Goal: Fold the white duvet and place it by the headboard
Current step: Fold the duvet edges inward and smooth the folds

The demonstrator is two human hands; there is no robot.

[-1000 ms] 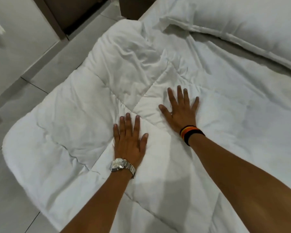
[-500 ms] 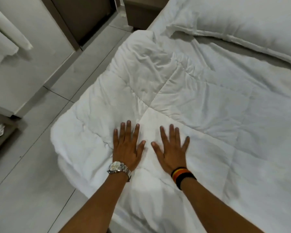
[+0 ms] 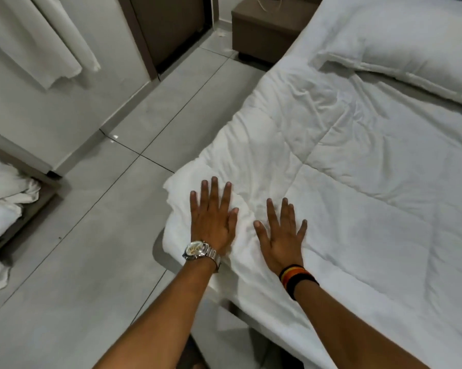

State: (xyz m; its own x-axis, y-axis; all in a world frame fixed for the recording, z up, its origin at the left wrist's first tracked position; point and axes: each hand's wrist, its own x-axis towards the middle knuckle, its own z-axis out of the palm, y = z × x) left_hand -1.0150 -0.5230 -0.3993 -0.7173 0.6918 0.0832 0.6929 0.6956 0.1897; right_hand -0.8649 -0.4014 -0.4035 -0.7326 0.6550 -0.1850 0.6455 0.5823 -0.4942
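Pressing flat on the bedding, the left hand (image 3: 213, 222) lay with fingers straight and spread near the corner that overhung the bed's edge, gripping nothing; a metal watch (image 3: 201, 251) sat at its wrist. Just beside it, the right hand (image 3: 282, 237), banded at the wrist with a striped wristband (image 3: 297, 278), rested the same way, palm down, fingers splayed, holding nothing. Beneath both spread the white duvet (image 3: 371, 182), quilted in large squares and rumpled toward the near corner, covering the bed up to a pillow (image 3: 416, 46) at the far end. It looked soft, puffy and light, likely to slump and slide out of shape rather than hold a crease, so it would probably handle best pinched at its corners and hemmed edge, not its middle. Beyond the bed lay a grey tiled floor (image 3: 96, 249), a brown nightstand (image 3: 264, 27), and hanging white cloth (image 3: 46, 38) at upper left.
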